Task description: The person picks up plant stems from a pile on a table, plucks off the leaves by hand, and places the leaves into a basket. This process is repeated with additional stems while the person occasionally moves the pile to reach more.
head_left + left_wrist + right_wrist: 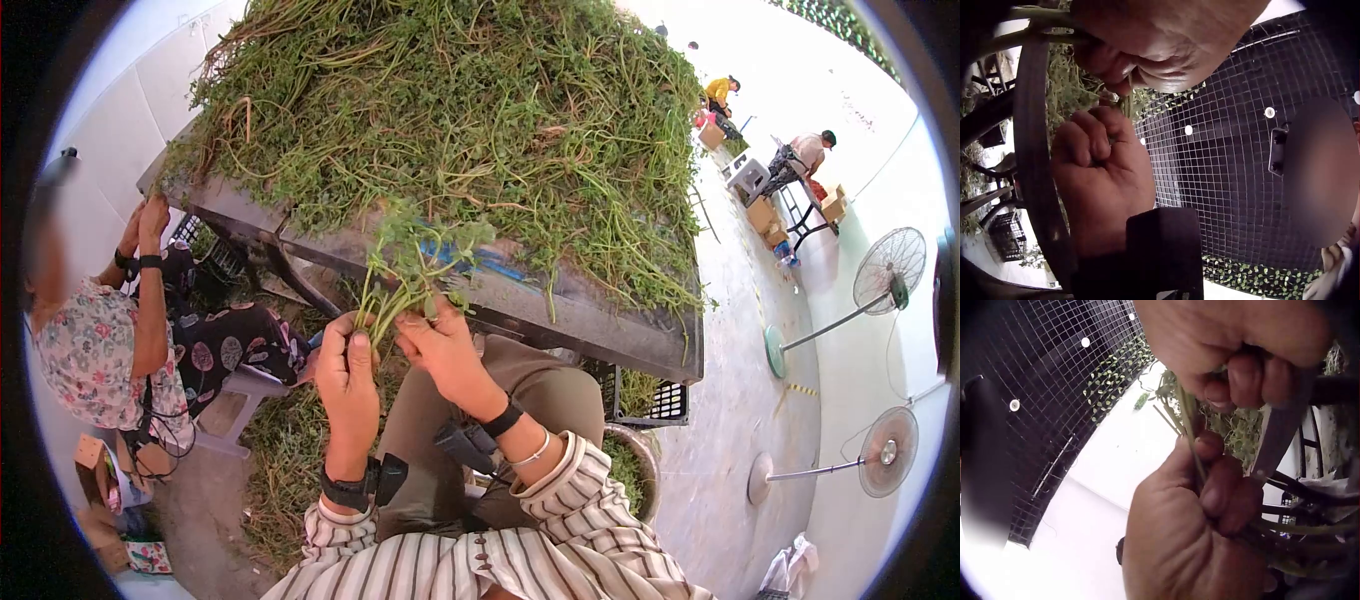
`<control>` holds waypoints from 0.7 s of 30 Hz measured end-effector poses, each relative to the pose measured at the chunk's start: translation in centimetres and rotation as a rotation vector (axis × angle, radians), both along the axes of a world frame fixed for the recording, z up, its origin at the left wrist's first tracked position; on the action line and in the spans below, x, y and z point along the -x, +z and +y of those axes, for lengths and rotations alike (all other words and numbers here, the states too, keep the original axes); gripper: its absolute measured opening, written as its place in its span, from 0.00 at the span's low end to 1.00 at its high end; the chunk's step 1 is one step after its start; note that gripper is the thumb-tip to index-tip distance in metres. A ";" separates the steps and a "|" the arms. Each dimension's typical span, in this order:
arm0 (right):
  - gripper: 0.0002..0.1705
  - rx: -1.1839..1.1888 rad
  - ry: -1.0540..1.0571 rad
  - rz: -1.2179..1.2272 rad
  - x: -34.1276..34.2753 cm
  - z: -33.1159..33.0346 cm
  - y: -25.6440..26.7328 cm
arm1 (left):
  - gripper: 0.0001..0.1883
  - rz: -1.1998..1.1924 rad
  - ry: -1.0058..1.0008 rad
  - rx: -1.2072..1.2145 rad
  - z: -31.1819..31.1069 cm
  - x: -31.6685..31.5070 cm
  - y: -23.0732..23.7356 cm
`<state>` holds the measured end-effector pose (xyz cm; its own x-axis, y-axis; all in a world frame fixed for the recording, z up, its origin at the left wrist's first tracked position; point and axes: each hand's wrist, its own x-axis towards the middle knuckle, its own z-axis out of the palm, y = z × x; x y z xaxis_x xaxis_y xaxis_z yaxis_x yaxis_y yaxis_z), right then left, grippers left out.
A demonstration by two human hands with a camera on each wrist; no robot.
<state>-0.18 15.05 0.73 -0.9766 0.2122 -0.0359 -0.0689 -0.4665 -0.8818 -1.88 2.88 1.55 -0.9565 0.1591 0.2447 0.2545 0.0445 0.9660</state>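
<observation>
A small bunch of green stems [405, 285] stands up between the two hands in the head view, leafy tops toward the table. The left hand [348, 385] grips its lower stems with thumb and curled fingers. Close beside it the right hand [450, 358] pinches stems of the same bunch. In the right wrist view, the stems [1186, 419] pass between the fingertips of both hands. The left wrist view has the right hand [1107, 169] with curled fingers just below the left hand [1166, 37].
A heaped pile of greens [450, 120] covers the table [340, 250]. A person in a floral shirt [95, 335] sits at the left. Crates [665, 400] with greens stand under the table, a round tub [645, 470] at the right knee, and two fans [888, 450] further right.
</observation>
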 end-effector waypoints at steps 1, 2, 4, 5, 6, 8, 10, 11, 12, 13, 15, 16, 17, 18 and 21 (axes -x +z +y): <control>0.07 -0.002 -0.002 0.001 0.1 0.0 -0.3 | 0.12 -0.013 -0.026 -0.007 0.0 0.0 0.0; 0.07 -0.023 0.045 0.025 0.2 0.1 -0.7 | 0.12 -0.026 -0.053 -0.013 0.1 -0.1 0.0; 0.07 -0.045 0.088 0.049 0.3 0.5 -1.4 | 0.12 -0.037 -0.062 -0.026 0.1 -0.1 -0.1; 0.07 -0.107 0.088 0.065 0.3 0.6 -1.4 | 0.12 -0.048 -0.066 -0.040 0.1 -0.1 -0.1; 0.08 -0.169 0.089 0.082 0.3 0.8 -1.5 | 0.12 -0.047 -0.069 -0.040 0.1 0.0 -0.2; 0.08 -0.277 0.040 0.135 0.2 0.7 -1.0 | 0.12 -0.003 -0.094 -0.035 0.2 0.1 -0.3; 0.09 -0.383 -0.008 0.189 0.3 0.6 -0.8 | 0.12 0.003 -0.110 -0.007 0.2 0.1 0.3; 0.08 -0.492 -0.077 0.218 0.4 0.5 -1.0 | 0.12 0.008 -0.124 0.021 0.3 0.1 0.5; 0.08 -0.601 -0.147 0.246 0.4 0.4 -1.1 | 0.12 0.008 -0.125 0.022 0.2 0.3 0.4; 0.08 -0.600 -0.148 0.246 0.4 0.5 -1.2 | 0.12 0.020 -0.125 0.056 0.0 0.6 0.2; 0.09 -0.731 -0.094 0.177 0.3 0.6 -1.3 | 0.12 0.032 -0.124 0.090 -0.1 0.7 0.2; 0.09 -0.729 -0.094 0.177 0.3 0.7 -1.2 | 0.12 0.019 -0.118 0.065 -0.1 0.7 0.4; 0.09 -0.739 -0.102 0.203 0.2 0.6 -1.1 | 0.11 0.005 -0.112 0.041 -0.1 0.6 0.5; 0.10 -0.746 -0.107 0.229 0.2 0.5 -1.0 | 0.11 0.003 -0.108 0.046 0.0 0.6 0.7; 0.10 -0.888 -0.102 0.149 -0.1 0.6 -0.8 | 0.09 0.007 -0.081 0.074 -0.3 0.6 0.6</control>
<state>-0.06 15.61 -0.04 -0.9328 0.1875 0.3078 -0.2150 0.3958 -0.8928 -2.44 2.59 2.14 -0.9379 0.2537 0.2365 0.2673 0.0944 0.9590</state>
